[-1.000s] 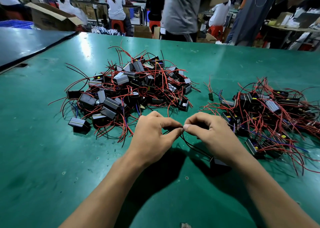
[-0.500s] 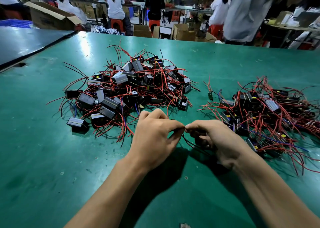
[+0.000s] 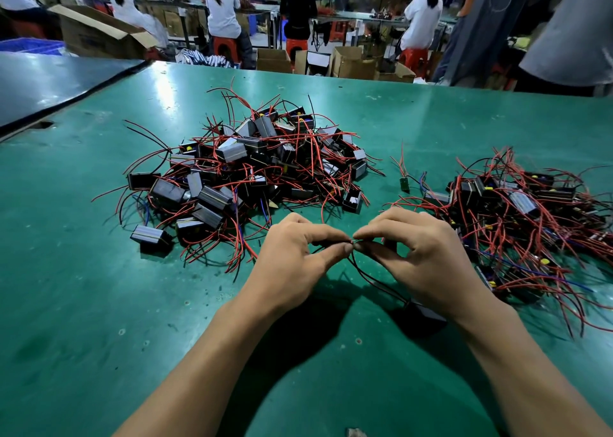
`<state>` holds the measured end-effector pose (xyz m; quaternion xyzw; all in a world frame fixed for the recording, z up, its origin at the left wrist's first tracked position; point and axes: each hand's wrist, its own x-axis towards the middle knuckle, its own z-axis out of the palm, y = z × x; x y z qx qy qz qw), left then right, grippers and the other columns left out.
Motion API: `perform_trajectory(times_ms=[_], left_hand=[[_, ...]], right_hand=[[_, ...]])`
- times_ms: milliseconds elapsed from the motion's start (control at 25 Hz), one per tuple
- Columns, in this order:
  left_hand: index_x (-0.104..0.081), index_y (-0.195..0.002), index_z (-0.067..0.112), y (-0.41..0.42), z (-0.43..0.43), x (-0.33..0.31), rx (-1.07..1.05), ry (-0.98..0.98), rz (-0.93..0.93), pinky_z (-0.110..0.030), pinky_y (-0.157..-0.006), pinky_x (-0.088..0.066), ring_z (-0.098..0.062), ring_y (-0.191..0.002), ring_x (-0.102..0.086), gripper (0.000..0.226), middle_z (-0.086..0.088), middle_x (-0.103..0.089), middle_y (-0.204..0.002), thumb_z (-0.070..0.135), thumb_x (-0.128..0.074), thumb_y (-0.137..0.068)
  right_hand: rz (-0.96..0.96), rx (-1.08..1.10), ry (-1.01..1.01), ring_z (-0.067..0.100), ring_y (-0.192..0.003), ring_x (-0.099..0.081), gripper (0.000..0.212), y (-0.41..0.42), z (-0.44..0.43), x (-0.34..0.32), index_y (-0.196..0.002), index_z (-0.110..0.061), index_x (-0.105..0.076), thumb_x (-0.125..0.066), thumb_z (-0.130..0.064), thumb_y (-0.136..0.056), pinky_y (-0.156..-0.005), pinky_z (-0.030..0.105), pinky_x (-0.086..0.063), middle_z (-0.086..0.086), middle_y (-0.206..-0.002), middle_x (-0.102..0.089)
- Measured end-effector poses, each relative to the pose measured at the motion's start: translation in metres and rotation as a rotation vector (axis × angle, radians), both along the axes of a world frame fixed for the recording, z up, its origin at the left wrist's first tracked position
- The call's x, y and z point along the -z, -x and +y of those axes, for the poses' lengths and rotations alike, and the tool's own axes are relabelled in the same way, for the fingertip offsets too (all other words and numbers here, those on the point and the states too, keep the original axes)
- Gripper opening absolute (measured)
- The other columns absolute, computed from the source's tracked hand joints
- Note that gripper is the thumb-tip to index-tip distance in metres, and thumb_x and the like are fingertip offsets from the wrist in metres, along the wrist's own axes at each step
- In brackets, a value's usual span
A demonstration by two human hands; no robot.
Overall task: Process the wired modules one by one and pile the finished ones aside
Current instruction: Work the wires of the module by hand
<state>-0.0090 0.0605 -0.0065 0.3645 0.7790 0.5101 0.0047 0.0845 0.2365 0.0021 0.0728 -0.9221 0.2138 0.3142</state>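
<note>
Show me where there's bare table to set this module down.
Bare table lies left of the left hand, nearer than the big pile, and along the far edge. Crowded: the right pile reaches the right hand.

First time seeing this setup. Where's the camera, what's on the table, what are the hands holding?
No robot: a person's two bare hands, filmed by one camera on their head, looking forward and down. On the green table lie two heaps of small black modules with mostly red wires: a left pile and a right pile. The left hand and right hand pinch thin black wires where the hands meet. These wires run to one black module under the right wrist.
</note>
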Motion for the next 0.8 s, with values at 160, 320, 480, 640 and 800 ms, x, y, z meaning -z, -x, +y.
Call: perform_trajectory(times_ms=[160,320,480,640,800], left_hand=[[-0.079,-0.092,0.032,0.002,-0.001,-0.001,0.018,0.008,-0.022,-0.021,-0.079,-0.043,-0.012,-0.088,-0.055,0.013,0.003,-0.062,-0.082,0.030,-0.080,-0.079],[-0.079,-0.093,0.032,0.002,-0.003,0.000,0.046,0.027,-0.013,-0.020,-0.079,-0.044,-0.013,-0.089,-0.055,0.015,0.007,-0.059,-0.081,0.030,-0.079,-0.079],[-0.079,-0.093,0.033,0.001,-0.003,-0.001,0.042,0.017,0.007,-0.029,-0.082,-0.046,-0.014,-0.089,-0.055,0.014,0.002,-0.061,-0.082,0.031,-0.079,-0.079],[-0.080,-0.093,0.028,-0.002,0.000,0.001,0.011,-0.006,0.109,-0.042,-0.082,-0.047,-0.017,-0.084,-0.054,0.015,-0.001,-0.061,-0.078,0.031,-0.080,-0.078],[-0.081,-0.090,0.026,-0.002,0.002,0.003,-0.032,-0.057,0.237,-0.039,-0.068,-0.047,-0.018,-0.075,-0.052,0.012,0.016,-0.050,-0.067,0.027,-0.081,-0.078]], right_hand=[[0.007,-0.027,-0.042,0.019,-0.071,-0.064,0.018,0.000,0.000,-0.001,-0.094,-0.017,-0.079,-0.068,-0.031,-0.091,-0.065,0.044,-0.052,-0.005,-0.091,-0.071],[-0.015,-0.035,-0.090,0.024,-0.072,-0.065,0.019,-0.002,0.000,-0.004,-0.093,-0.016,-0.079,-0.067,-0.031,-0.092,-0.064,0.044,-0.052,-0.004,-0.090,-0.071],[-0.046,0.004,-0.121,0.014,-0.065,-0.054,0.009,-0.003,-0.003,-0.004,-0.089,-0.019,-0.076,-0.072,-0.027,-0.091,-0.063,0.040,-0.049,-0.009,-0.082,-0.066],[-0.100,0.075,0.019,0.003,-0.068,-0.050,0.009,-0.002,-0.014,-0.003,-0.081,-0.022,-0.071,-0.067,-0.029,-0.087,-0.070,0.038,-0.044,-0.013,-0.076,-0.063],[-0.264,0.088,0.455,0.014,-0.060,-0.052,0.016,0.002,-0.019,-0.007,-0.072,-0.018,-0.068,-0.073,-0.015,-0.087,-0.061,0.033,-0.043,-0.005,-0.064,-0.062]])
